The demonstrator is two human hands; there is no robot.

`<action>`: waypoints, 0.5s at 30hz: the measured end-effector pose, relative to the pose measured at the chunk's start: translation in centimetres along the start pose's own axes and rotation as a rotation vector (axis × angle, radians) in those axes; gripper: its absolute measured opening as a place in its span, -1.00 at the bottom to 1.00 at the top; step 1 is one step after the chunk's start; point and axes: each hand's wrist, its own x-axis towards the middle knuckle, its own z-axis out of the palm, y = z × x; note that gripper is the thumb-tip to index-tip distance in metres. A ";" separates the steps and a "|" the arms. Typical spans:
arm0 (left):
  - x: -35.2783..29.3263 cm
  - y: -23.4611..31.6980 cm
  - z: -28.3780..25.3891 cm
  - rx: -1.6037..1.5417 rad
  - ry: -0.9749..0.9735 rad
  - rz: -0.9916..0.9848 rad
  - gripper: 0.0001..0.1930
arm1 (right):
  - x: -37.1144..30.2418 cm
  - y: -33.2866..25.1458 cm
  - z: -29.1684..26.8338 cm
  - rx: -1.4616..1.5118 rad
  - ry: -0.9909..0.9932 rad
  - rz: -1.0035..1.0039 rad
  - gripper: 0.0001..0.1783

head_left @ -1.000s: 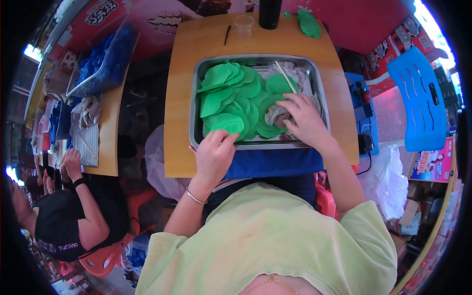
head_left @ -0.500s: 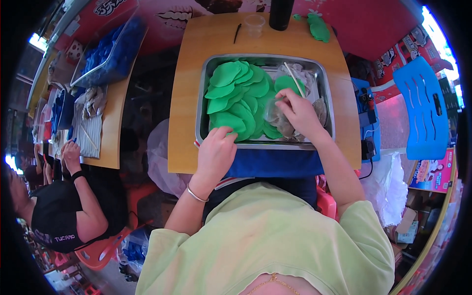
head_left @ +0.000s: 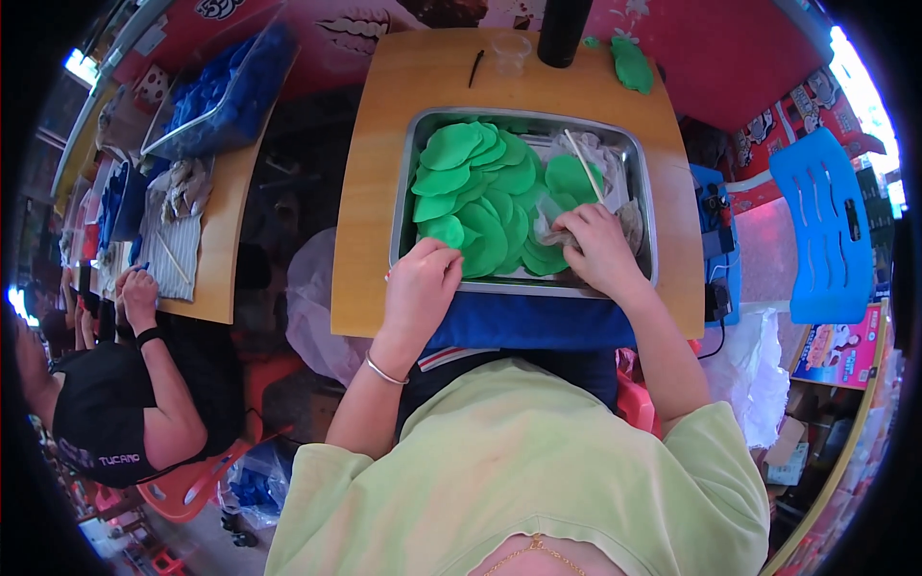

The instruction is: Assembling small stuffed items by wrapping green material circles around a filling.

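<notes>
A steel tray (head_left: 401, 206) in front of me holds a heap of thin green round pieces (head_left: 480, 182). My left hand (head_left: 424, 278) is at the tray's near left edge, fingers pinched at a small, lighter green disc (head_left: 443, 230). Towards the tray's right side, my right hand (head_left: 603, 252) is closed on a pale, see-through, crumpled piece (head_left: 549, 213), with more green pieces underneath. A thin light stick (head_left: 584, 165) lies beyond the right hand, across a green round piece (head_left: 569, 177) and crumpled grey cloth (head_left: 613, 158).
The wooden table (head_left: 370, 182) also bears a clear cup (head_left: 509, 56), a dark cylinder (head_left: 564, 34) and a green bundle (head_left: 631, 65). To the right stands a blue plastic stool (head_left: 821, 226). A co-worker (head_left: 144, 403) sits left, at another table with a bin of blue items (head_left: 216, 91).
My right hand has moved a little nearer to me and to the right, drawing the see-through piece along. My left hand stays near the tray edge, where the small green disc now shows above its fingers.
</notes>
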 end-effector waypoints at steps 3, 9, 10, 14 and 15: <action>-0.1 0.1 0.2 0.073 0.075 0.053 -0.96 | 0.3 0.3 -0.3 0.147 -0.021 0.112 -0.76; -0.4 -0.4 0.6 0.119 0.171 0.102 -0.96 | 2.1 -1.2 -6.8 1.936 0.074 0.488 -0.62; -0.3 -0.4 0.7 0.107 0.158 0.095 -0.94 | 2.3 -0.9 -7.6 2.151 0.036 0.489 -0.60; -0.2 0.6 0.8 -0.171 0.104 -0.010 -0.87 | 2.3 -0.8 -8.9 1.340 -0.378 0.408 -0.59; -0.1 0.7 1.0 -0.274 0.109 -0.010 -0.85 | 2.6 -1.6 -8.1 0.672 -0.323 0.353 -0.57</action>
